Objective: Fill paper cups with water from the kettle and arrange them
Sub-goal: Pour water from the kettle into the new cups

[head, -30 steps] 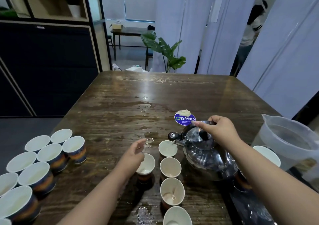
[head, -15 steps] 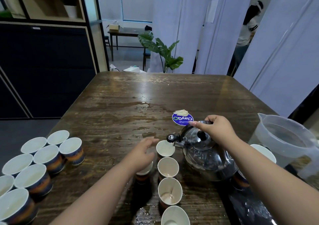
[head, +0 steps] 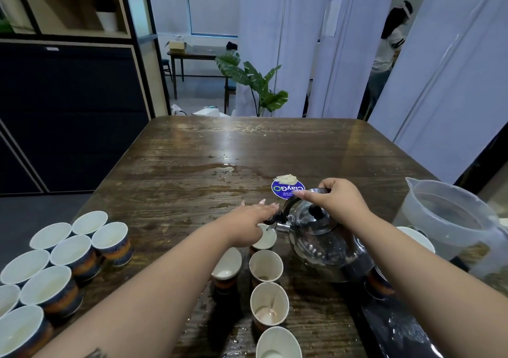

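A steel kettle (head: 324,236) stands on the wet wooden table (head: 192,165), spout pointing left. My right hand (head: 338,203) grips its black handle from above. My left hand (head: 247,220) reaches over the far cup (head: 266,241) below the spout, fingers stretched out, hiding most of that cup. A cup (head: 226,268) with a little water sits just left of the column. Three more paper cups (head: 266,265) line up toward me. A cluster of several filled cups (head: 68,258) stands at the left.
A clear plastic jug (head: 450,225) stands at the right edge with another cup (head: 417,239) beside it. A blue round sticker (head: 287,188) lies beyond the kettle. Water is spilled across the tabletop. A person stands far back right.
My left hand left the cup left of the column and moved forward and right, over the far cup at the spout. The right hand and kettle stayed put.
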The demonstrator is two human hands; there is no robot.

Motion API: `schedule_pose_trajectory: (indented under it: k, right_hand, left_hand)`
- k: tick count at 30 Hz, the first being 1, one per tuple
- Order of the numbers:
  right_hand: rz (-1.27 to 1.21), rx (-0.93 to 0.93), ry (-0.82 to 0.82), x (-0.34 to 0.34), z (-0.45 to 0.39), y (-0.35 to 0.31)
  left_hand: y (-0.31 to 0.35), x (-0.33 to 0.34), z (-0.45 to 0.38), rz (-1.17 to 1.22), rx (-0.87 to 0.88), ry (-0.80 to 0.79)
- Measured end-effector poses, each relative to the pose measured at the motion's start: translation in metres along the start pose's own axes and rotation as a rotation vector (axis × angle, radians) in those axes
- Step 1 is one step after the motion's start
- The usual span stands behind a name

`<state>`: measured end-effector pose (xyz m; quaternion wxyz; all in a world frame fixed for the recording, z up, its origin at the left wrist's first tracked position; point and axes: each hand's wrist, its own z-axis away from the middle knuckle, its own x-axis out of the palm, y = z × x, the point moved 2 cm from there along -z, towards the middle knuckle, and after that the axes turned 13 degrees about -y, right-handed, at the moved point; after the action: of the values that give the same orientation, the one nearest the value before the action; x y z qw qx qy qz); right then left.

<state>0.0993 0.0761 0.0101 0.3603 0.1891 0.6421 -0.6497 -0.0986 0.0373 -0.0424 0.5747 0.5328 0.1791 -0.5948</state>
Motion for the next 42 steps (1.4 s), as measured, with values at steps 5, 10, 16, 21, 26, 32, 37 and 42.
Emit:
schedule_pose_trajectory:
  k: [5, 10, 16, 21, 26, 32, 37, 42]
  right_hand:
    - [-0.063, 0.022, 0.020, -0.001, 0.001, 0.006]
    - [-0.196, 0.022, 0.051, 0.003, 0.003, 0.018]
    - [-0.365, -0.006, 0.060, 0.004, 0.015, 0.034]
    - [-0.323, -0.028, 0.024, -0.001, 0.031, 0.029]
    - [-0.204, -0.020, -0.006, -0.001, 0.046, 0.020]
    - [-0.084, 0.002, -0.005, 0.007, 0.058, 0.011]
    - [-0.019, 0.036, 0.005, 0.012, 0.065, 0.004]
    - [-0.013, 0.041, 0.007, 0.010, 0.069, -0.001]
  left_hand:
    - [0.004, 0.001, 0.000, 0.023, 0.000, -0.030]
    - [0.007, 0.002, 0.001, 0.057, 0.008, -0.030]
    - [0.018, -0.005, 0.007, 0.076, 0.015, -0.038]
    - [0.028, -0.007, 0.018, 0.103, 0.042, -0.083]
    - [0.031, 0.001, 0.028, 0.149, 0.034, -0.127]
    - [0.029, 0.013, 0.036, 0.153, -0.004, -0.190]
    - [0.029, 0.016, 0.041, 0.159, -0.021, -0.192]
    - [0.033, 0.017, 0.046, 0.192, -0.018, -0.176]
